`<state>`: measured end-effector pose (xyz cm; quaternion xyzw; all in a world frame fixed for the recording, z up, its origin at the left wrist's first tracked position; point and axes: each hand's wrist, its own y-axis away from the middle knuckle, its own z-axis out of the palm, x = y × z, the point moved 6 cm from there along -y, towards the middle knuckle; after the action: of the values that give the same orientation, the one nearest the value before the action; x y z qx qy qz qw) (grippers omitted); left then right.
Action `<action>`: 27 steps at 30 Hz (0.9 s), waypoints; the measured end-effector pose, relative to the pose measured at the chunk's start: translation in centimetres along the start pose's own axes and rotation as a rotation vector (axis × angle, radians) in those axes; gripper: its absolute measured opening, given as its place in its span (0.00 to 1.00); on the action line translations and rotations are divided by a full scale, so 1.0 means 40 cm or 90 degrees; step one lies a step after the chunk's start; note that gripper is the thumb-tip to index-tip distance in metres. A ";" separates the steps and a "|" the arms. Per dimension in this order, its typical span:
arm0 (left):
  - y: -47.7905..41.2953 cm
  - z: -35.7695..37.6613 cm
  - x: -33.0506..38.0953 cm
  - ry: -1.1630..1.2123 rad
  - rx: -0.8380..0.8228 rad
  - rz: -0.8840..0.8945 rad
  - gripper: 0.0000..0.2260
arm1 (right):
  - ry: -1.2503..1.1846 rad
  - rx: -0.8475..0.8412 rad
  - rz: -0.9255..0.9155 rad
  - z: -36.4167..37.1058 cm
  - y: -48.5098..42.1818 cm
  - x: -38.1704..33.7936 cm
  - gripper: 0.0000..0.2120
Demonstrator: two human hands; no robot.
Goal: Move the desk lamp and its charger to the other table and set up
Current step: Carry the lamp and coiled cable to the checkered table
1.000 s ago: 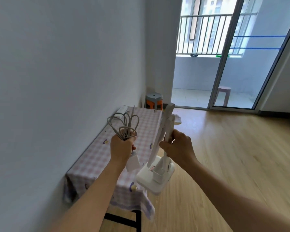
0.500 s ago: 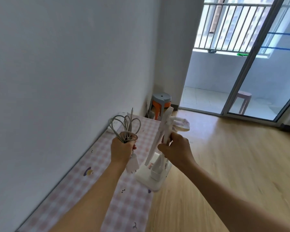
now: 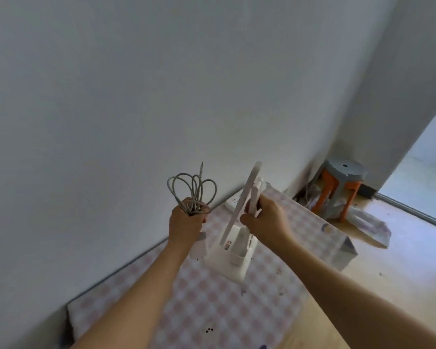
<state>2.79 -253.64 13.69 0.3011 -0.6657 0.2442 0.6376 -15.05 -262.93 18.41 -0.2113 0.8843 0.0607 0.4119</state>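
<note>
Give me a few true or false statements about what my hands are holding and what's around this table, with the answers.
1. The left hand grips the coiled cable. True.
2. The right hand holds the lamp by its base. False: it grips the folded arm above the base.
3. The stool stands on the table. False: it stands on the floor beyond the table.
4. A checked cloth covers the table. True.

Head cam, wide-angle, looks fwd & down, close onto checkered table (image 3: 224, 311) by wall (image 3: 111, 96).
</note>
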 end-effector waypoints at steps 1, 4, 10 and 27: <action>-0.015 -0.017 -0.006 0.005 0.050 -0.007 0.15 | 0.002 -0.047 -0.027 0.028 -0.044 -0.009 0.09; -0.035 -0.046 -0.011 0.003 0.144 -0.020 0.14 | 0.006 -0.130 -0.095 0.079 -0.117 -0.041 0.10; -0.009 -0.091 -0.022 -0.031 0.315 -0.042 0.10 | 0.010 -0.291 -0.229 0.168 -0.183 -0.090 0.08; 0.085 -0.262 -0.126 -0.078 0.472 -0.094 0.12 | 0.084 -0.519 -0.412 0.467 -0.148 -0.165 0.13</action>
<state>7.74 -243.37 9.60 0.5726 -0.5457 0.4030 0.4603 4.37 -260.86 11.57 -0.6202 0.7025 0.2561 0.2372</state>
